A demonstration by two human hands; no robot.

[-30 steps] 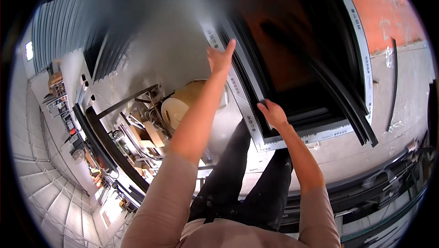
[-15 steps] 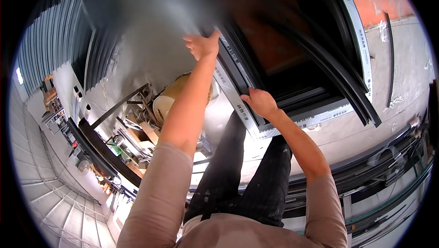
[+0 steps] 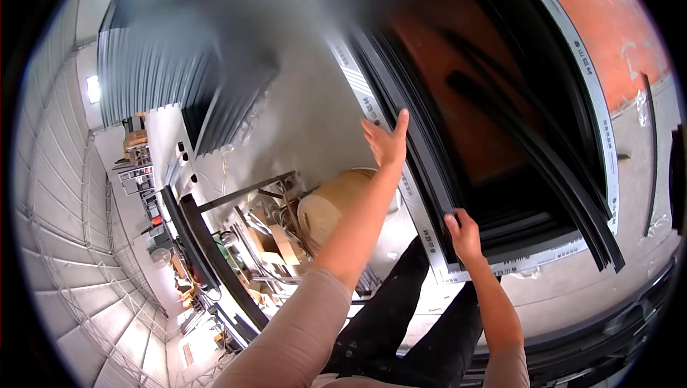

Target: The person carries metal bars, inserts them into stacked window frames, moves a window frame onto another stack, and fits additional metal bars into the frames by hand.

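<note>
A large black window frame (image 3: 428,166) with white printed protective film lies in front of me. At its left side my left hand (image 3: 387,143) rests with thumb and fingers apart, the thumb against the black profile and the fingers over the filmed outer edge. My right hand (image 3: 466,236) is closer to me, near the frame's near left corner, its fingers curled on the black inner profile. Whether a thin strip lies under those fingers cannot be made out. Several long black strips (image 3: 551,173) lie curved across the opening and overhang the near right corner. The far end is blurred.
Orange sheeting (image 3: 622,37) lies beyond the right side, with a thin black strip (image 3: 650,152) on the floor. Dark profiles (image 3: 608,349) are stacked at the near right. A tan drum (image 3: 333,205), a metal stand (image 3: 247,191) and grey corrugated panels (image 3: 154,66) stand to the left.
My view has turned, so the scene sits lower and further right. My left hand has come back along the frame's left side toward me. My right hand stays near the corner.
</note>
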